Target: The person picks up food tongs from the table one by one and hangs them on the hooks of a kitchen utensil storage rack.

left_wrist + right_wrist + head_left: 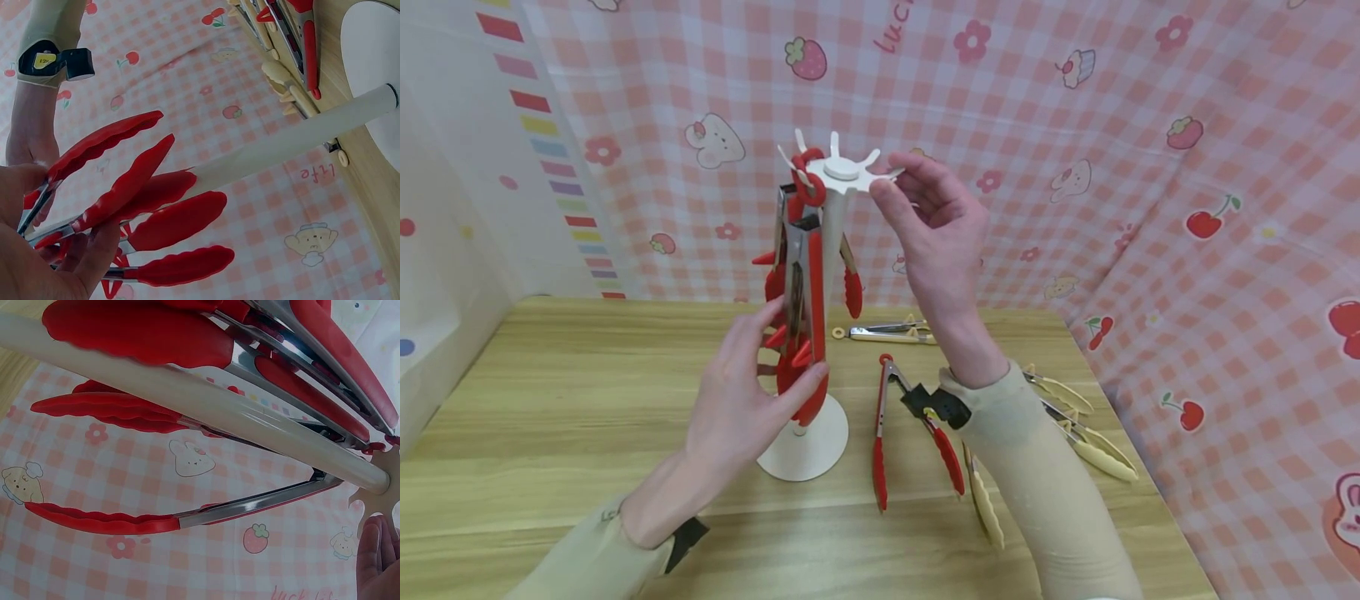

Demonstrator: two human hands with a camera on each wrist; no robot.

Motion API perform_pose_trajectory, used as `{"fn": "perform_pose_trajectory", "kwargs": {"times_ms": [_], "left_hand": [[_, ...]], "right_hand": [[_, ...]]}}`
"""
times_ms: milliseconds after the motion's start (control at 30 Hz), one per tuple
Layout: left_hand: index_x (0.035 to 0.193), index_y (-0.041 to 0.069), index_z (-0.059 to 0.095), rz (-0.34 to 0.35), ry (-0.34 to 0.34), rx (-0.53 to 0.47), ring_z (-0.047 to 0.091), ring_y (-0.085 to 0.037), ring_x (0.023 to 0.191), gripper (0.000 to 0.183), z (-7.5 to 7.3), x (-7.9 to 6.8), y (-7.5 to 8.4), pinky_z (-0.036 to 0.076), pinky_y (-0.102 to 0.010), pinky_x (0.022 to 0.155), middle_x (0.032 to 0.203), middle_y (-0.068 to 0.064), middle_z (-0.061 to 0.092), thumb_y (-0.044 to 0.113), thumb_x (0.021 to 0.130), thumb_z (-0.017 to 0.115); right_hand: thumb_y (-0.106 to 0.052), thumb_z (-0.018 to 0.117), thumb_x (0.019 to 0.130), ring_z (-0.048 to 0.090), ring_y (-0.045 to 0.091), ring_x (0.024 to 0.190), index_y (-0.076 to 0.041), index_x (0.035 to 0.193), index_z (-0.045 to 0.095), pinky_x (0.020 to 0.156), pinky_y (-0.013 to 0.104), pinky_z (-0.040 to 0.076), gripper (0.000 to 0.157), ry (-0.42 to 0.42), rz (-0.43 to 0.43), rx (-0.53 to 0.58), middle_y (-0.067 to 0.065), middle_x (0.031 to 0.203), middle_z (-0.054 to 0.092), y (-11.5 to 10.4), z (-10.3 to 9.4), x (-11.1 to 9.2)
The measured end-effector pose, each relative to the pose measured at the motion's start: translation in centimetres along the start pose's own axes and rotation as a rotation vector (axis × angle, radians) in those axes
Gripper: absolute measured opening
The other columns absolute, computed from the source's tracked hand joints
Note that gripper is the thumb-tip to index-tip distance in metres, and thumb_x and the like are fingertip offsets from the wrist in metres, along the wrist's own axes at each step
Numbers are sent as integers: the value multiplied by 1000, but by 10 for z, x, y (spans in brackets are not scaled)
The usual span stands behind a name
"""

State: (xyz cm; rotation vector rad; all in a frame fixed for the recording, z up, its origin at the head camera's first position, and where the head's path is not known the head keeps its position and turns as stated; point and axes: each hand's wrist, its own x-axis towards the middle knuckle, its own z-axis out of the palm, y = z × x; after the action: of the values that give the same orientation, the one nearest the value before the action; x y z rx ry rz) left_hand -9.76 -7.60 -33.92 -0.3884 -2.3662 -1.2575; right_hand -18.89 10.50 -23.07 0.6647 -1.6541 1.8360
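Note:
A white utensil stand (831, 250) rises from a round base (812, 458) on the table, with curved hooks around its top. Several red-tipped tongs hang by red rings from the hooks at its left and back. My left hand (737, 392) grips a pair of red tongs (817, 283) low down, near the red heads; in the left wrist view, its thumb and fingers lie around the metal arms. With thumb and fingers, my right hand (943, 221) pinches a hook on the right of the stand's top. Hanging tongs (250, 503) spread open beside the pole in the right wrist view.
Another pair of red tongs (880, 450) lies spread on the wooden table (587, 400), right of the base. Cream-yellow tongs (891, 337) lie behind it, and more cream-yellow tongs (1105, 461) lie at the right. A checked cloth (700, 217) hangs behind the table.

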Motion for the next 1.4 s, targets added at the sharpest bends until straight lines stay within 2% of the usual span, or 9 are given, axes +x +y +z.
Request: {"fn": "perform_pose_trajectory", "kwargs": {"times_ms": [133, 367, 600, 867, 1167, 1400], "left_hand": [[155, 11, 46, 6, 6, 9, 67, -27, 109, 78, 2, 1, -1, 66, -45, 79, 129, -12, 63, 16, 88, 84], [155, 11, 46, 51, 28, 59, 66, -25, 106, 80, 4, 0, -4, 62, -35, 75, 127, -11, 65, 23, 87, 86], [154, 10, 47, 103, 55, 99, 66, -25, 104, 81, 6, 0, -5, 61, -35, 71, 124, -12, 67, 24, 85, 88], [156, 10, 44, 98, 42, 104, 67, -26, 105, 86, 6, 0, -6, 61, -36, 71, 129, -12, 66, 23, 84, 89], [155, 10, 44, 136, 49, 120, 66, -26, 105, 87, 6, 2, -8, 61, -34, 70, 130, -13, 66, 23, 83, 90], [155, 10, 43, 136, 43, 122, 66, -26, 105, 87, 6, 2, -8, 61, -35, 71, 130, -13, 65, 23, 83, 89]], "right_hand": [[5, 72, 94, 72, 3, 86, 11, 118, 69, 79, 19, 58, 26, -4, 2, -4, -17, 93, 76, 0, 0, 0], [5, 71, 94, 72, 3, 86, 11, 118, 69, 79, 20, 59, 25, -3, -1, -7, -17, 93, 76, 0, -1, -1], [6, 71, 94, 72, 3, 87, 11, 119, 68, 80, 20, 59, 26, -1, -1, -2, -17, 93, 76, 0, -1, -1], [5, 72, 94, 72, 3, 88, 11, 119, 69, 80, 20, 59, 26, -6, -3, -9, -17, 94, 76, 0, -1, 0], [5, 71, 94, 72, 4, 87, 11, 120, 68, 81, 20, 59, 27, -5, -3, -8, -17, 94, 76, 0, -1, -1], [5, 71, 94, 72, 3, 87, 11, 120, 68, 80, 20, 59, 27, -8, -5, -10, -17, 94, 76, 0, -1, -1]]}}
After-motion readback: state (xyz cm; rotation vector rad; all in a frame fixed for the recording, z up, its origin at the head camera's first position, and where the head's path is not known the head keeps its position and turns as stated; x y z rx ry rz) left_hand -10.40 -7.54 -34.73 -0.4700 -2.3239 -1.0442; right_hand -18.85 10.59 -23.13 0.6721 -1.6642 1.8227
